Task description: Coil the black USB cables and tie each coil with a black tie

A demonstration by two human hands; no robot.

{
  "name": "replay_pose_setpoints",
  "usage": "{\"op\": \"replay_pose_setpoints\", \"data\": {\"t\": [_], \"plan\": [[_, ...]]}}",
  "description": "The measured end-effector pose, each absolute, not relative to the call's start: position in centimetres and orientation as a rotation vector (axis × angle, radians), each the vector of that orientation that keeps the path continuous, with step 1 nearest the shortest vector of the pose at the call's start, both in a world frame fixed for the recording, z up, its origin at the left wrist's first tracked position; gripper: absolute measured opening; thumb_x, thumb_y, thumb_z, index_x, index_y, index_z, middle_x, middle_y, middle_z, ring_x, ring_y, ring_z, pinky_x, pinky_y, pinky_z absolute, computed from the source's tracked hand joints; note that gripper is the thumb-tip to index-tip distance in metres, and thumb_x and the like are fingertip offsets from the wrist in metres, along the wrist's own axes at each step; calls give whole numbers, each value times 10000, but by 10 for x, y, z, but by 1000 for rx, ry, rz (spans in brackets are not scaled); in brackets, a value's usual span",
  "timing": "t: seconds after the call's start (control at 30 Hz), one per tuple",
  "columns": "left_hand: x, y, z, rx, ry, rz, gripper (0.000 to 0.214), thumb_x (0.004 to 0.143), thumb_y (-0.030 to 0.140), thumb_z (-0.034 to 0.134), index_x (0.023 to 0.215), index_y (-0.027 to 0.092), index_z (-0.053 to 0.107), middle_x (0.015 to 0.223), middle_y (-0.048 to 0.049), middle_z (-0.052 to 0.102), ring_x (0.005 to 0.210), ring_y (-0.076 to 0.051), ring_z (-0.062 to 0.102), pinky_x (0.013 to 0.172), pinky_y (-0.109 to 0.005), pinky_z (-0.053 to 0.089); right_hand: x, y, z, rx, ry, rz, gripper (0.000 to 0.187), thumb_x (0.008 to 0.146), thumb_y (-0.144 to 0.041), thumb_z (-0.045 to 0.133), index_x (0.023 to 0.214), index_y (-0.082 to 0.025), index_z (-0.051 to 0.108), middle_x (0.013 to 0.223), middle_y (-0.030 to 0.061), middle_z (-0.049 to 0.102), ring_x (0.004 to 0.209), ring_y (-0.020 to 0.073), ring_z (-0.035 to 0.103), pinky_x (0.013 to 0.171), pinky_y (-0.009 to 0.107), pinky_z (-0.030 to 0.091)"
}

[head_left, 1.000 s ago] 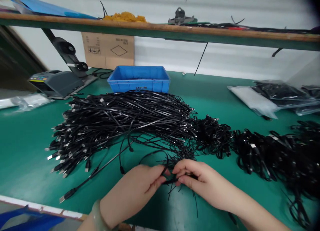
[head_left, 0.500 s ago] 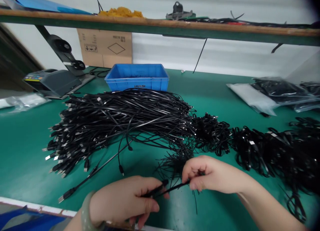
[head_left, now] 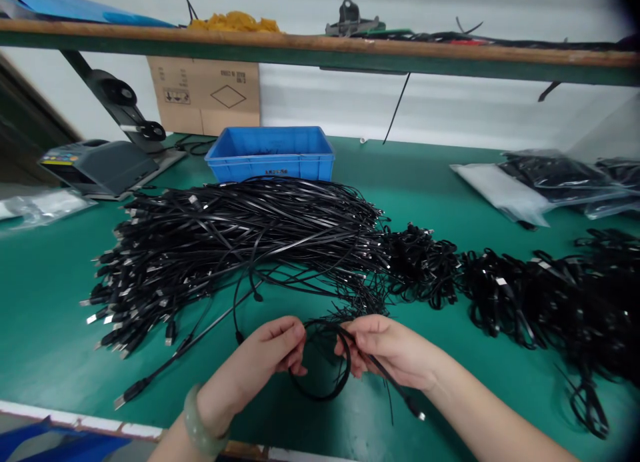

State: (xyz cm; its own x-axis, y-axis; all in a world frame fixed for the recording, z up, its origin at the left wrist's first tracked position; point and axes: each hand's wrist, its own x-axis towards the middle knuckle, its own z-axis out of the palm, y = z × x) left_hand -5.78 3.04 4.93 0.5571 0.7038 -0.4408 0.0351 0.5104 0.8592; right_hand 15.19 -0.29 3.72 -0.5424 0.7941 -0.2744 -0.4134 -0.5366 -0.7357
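Between my two hands is a black USB cable [head_left: 327, 397], bent into a round loop just over the bench's front area. My left hand [head_left: 260, 359] is closed on the loop's left side, with thumb and fingers pinched together. On the loop's right side, my right hand [head_left: 387, 349] is closed around the cable, and a plug end hangs below it to the lower right. Right behind the loop lies a heap of short thin black ties [head_left: 360, 299]. Farther back spreads a large pile of straight black USB cables [head_left: 250, 229], with one loose cable plug [head_left: 133, 389] reaching forward at left.
Coiled cable bundles [head_left: 530, 295] run along the right side. A blue bin [head_left: 270, 169] stands behind the pile, a grey tape dispenser [head_left: 100, 169] at back left. Plastic bags [head_left: 515, 192] lie at back right. A shelf [head_left: 310, 52] crosses above the green bench [head_left: 400, 189].
The cable has gone from a short folded length between my hands to an open loop with a hanging plug end. My left hand has risen and turned upward; the right has shifted slightly left.
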Motion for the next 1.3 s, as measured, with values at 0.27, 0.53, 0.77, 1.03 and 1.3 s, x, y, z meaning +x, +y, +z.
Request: {"op": "replay_pose_setpoints", "data": {"t": [0.27, 0.53, 0.77, 1.03, 1.3], "plan": [[-44, 26, 35, 1014, 1036, 618, 366, 775, 476, 536, 577, 190, 422, 551, 64, 381, 534, -95, 360, 611, -251, 436, 154, -3, 34, -769, -436, 2286, 212, 747, -299, 669, 773, -89, 653, 588, -25, 449, 511, 56, 405, 501, 196, 315], [-28, 11, 17, 965, 1033, 648, 338, 768, 498, 541, 671, 176, 503, 579, 53, 413, 563, -98, 356, 563, -226, 334, 146, 2, 40, -914, -277, 1936, 188, 661, -207, 719, 820, -130, 654, 767, 17, 621, 669, 100, 539, 659, 237, 404], [-11, -8, 16, 577, 747, 414, 394, 641, 507, 679, 743, 134, 609, 559, 47, 416, 507, -79, 374, 508, -222, 324, 138, 4, 36, -904, -578, 1841, 209, 691, -316, 704, 810, -157, 638, 876, 50, 639, 621, 114, 528, 496, 216, 380], [-28, -3, 18, 632, 950, 594, 334, 685, 461, 658, 707, 154, 528, 691, -3, 586, 653, -118, 538, 620, -243, 434, 158, 17, 32, -1464, -1708, 920, 66, 801, -254, 573, 793, -206, 618, 879, 29, 624, 886, 187, 528, 850, 342, 371], [-40, 1, 9, 589, 1054, 656, 329, 716, 471, 595, 704, 196, 415, 505, 108, 346, 380, -33, 276, 331, -149, 186, 140, 17, 12, -1974, -2181, 273, 39, 768, -186, 599, 751, -194, 633, 850, 67, 583, 888, 237, 475, 751, 349, 358]]}}
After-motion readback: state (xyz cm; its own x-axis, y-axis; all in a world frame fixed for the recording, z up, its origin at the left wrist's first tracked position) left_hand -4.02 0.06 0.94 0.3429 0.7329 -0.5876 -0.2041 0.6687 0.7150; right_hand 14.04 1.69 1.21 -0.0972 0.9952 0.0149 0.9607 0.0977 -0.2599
